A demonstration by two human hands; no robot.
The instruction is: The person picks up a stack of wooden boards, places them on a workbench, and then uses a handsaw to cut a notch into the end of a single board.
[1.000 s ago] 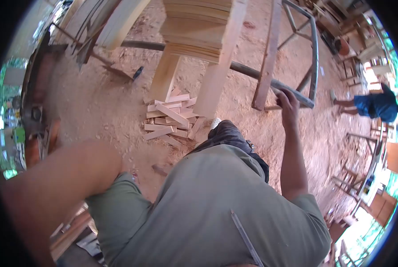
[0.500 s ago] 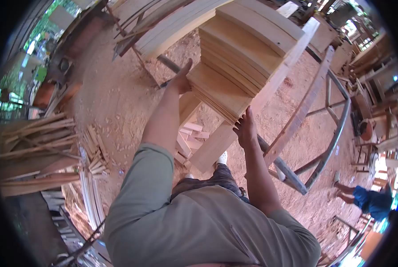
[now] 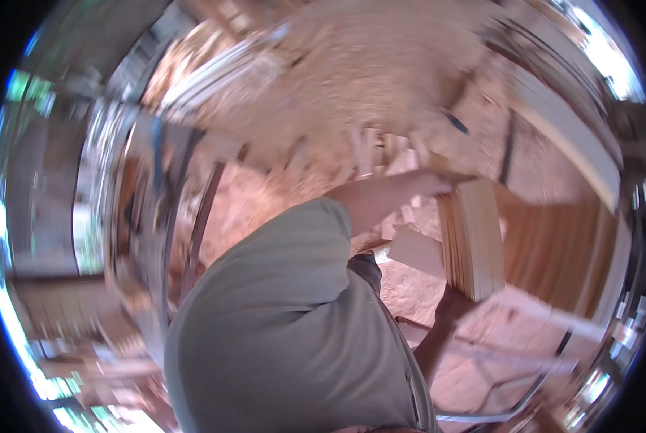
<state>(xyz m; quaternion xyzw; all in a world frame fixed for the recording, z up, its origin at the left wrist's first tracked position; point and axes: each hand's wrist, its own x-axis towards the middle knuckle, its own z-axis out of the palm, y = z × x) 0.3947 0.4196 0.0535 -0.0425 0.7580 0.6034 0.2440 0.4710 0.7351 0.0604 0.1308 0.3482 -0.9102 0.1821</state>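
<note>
A bundle of thin wooden boards (image 3: 474,238) is held between my two hands, its stacked edges showing. My left hand (image 3: 445,180) is pressed against the bundle's upper end in the view. My right hand (image 3: 454,304) grips the lower end, its fingers partly hidden beneath the wood. Just right of the bundle, a larger stack of boards (image 3: 561,249) appears smeared by motion. A narrow gap shows between the two along part of their edge. A flat pale board (image 3: 415,250) lies below, near my legs.
Short wood offcuts (image 3: 388,151) lie on the dusty ground beyond my left arm. Long pale timber (image 3: 568,133) is at the upper right. A metal frame (image 3: 496,415) stands at the lower right. Blurred benches and lumber (image 3: 149,187) are on the left.
My view has swung sharply left, so the boards now appear at the right. Both hands stay on the bundle, which now shows a gap from the larger stack.
</note>
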